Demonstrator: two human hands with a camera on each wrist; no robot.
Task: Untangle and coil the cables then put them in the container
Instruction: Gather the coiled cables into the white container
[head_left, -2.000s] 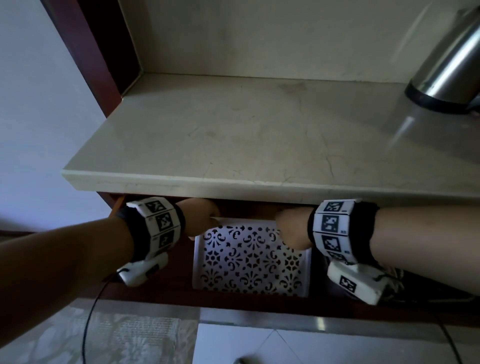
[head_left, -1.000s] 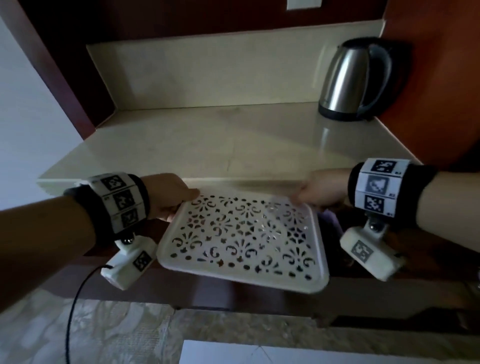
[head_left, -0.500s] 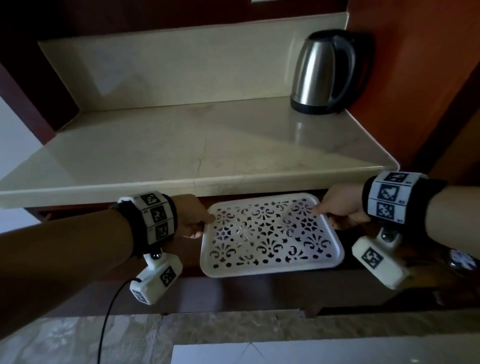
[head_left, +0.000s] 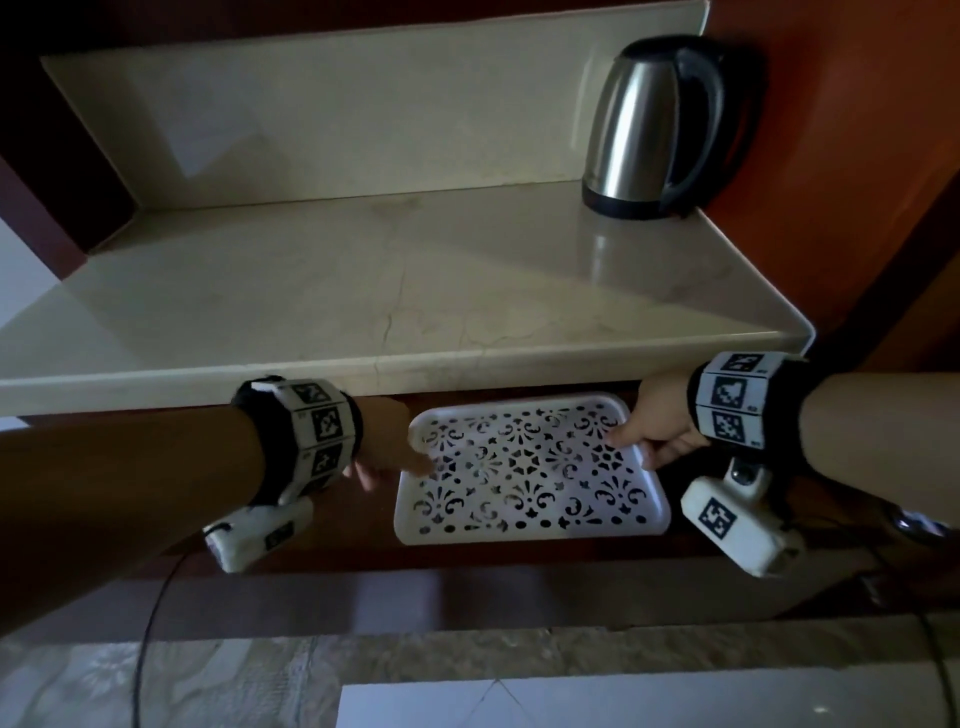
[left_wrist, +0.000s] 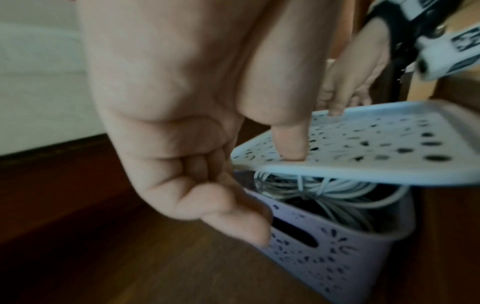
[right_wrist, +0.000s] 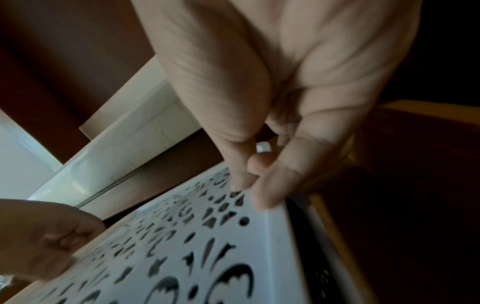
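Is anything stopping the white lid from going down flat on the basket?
Yes. The coiled white cables bulge above the rim of the basket, right under the lid. The left hand and right hand hold it raised above them.

The lid (head_left: 530, 470) is white plastic, pierced all over with a dark cut-out pattern of scrolls, stars and small round dots. The container (left_wrist: 335, 246) under it is pale lilac (it reads almost grey in the dim light), with petal-shaped perforations in its wall. The coiled cables (left_wrist: 298, 187) inside are white. The countertop (head_left: 395, 291) is cream stone with faint darker veins and cracks, and the kettle (head_left: 660, 124) on it is brushed silver with a black handle, lid and base. The shelf (left_wrist: 91, 236) beneath is dark reddish-brown wood. Both wristbands (head_left: 732, 405) are black, carrying white squares printed with black block markers.
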